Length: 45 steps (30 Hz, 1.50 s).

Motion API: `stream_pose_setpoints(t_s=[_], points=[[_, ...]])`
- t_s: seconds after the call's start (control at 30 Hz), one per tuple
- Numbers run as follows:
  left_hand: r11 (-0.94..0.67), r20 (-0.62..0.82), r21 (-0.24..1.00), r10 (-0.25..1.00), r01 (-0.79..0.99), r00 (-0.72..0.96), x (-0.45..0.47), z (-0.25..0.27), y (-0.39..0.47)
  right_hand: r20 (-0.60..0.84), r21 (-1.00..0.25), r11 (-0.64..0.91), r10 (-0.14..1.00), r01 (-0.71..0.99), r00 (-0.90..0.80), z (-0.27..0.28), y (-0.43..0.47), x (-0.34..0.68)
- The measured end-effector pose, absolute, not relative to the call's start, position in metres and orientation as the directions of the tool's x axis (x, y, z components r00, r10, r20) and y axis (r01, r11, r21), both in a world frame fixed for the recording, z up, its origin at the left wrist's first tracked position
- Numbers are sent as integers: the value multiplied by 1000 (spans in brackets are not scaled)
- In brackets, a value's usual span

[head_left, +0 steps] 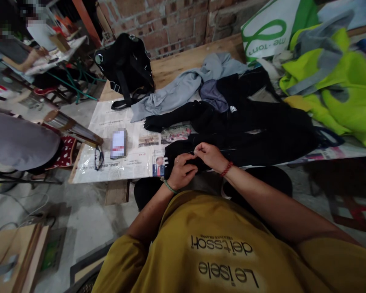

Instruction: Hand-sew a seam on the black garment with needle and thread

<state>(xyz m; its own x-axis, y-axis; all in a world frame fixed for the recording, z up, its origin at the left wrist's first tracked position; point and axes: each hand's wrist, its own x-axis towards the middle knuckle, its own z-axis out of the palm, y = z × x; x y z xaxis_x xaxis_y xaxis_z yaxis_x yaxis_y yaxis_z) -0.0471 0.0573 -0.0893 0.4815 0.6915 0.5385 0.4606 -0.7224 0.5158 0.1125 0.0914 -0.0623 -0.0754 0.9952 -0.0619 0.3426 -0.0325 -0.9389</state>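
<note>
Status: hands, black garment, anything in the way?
Left hand and right hand close together at black garment; pinched item, if any, too small to tell. Garment spread across table. Phone off left, clear of both hands.

A brick wall rises behind a wooden table, its near side spread with newspaper. An orange post slants at upper left, near a second table on teal legs. A red spotted seat stands left on grey floor. The light is dim.
</note>
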Motion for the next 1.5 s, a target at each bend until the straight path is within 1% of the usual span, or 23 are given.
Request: stream_pose_setpoints(t_s=[0.07, 0.17, 0.27, 0.33, 0.4, 0.5, 0.57, 0.63, 0.73, 0.8, 0.87, 0.97, 1.03, 1.1, 1.17, 1.23, 1.33, 1.4, 1.47, 1.5], points=[[-670, 533, 573, 742, 472, 407, -45, -89, 57, -63, -938, -30, 994, 347, -85, -61, 92, 113], [-614, 527, 636, 788, 467, 317, -45, -86, 58, -115, -950, -81, 989, 303, -96, -59, 92, 113], [-605, 512, 660, 796, 446, 323, -47, -83, 60, -174, -965, -141, 976, 223, -135, -58, 94, 115], [-604, 496, 678, 797, 420, 344, -48, -81, 61, -185, -966, -153, 972, 207, -147, -57, 95, 116], [-585, 473, 710, 809, 392, 349, -48, -80, 62, -179, -965, -144, 973, 218, -146, -56, 95, 116], [-549, 453, 749, 833, 371, 317, -46, -80, 64, -149, -954, -106, 979, 281, -138, -56, 93, 115], [-567, 470, 738, 821, 367, 323, -44, -82, 65, -123, -941, -78, 985, 328, -120, -58, 92, 114], [-608, 494, 711, 789, 353, 365, -45, -82, 66, -107, -936, -68, 990, 346, -95, -60, 91, 113], [-661, 516, 679, 739, 319, 433, -48, -83, 67, -116, -946, -93, 992, 309, -57, -63, 91, 111], [-676, 526, 674, 722, 297, 450, -49, -83, 68, -121, -950, -102, 992, 294, -45, -63, 90, 111], [-661, 525, 687, 739, 302, 422, -49, -83, 68, -104, -943, -79, 993, 324, -59, -63, 88, 110], [-620, 519, 696, 783, 363, 343, -47, -85, 67, -45, -903, 11, 992, 430, -119, -61, 85, 110], [-635, 529, 669, 772, 386, 353, -47, -86, 66, -28, -884, 35, 991, 466, -128, -60, 86, 110], [-674, 535, 633, 736, 380, 415, -47, -87, 64, -56, -914, -19, 995, 406, -78, -60, 89, 110], [-714, 534, 600, 693, 361, 483, -49, -88, 62, -106, -955, -101, 994, 280, -4, -60, 94, 111], [-730, 539, 588, 675, 349, 503, -50, -88, 60, -135, -973, -140, 990, 183, 38, -60, 98, 112], [-702, 541, 617, 706, 355, 456, -50, -83, 59, -104, -979, -106, 994, 176, 23, -58, 98, 113], [-673, 513, 633, 735, 383, 444, -51, -78, 57, -80, -987, -78, 997, 141, -6, -53, 95, 112], [-648, 467, 604, 759, 463, 454, -53, -73, 55, -106, -994, -105, 993, 15, -46, -45, 90, 112], [-635, 440, 573, 772, 519, 459, -54, -71, 54, -142, -987, -147, 987, -71, -77, -41, 88, 112]])
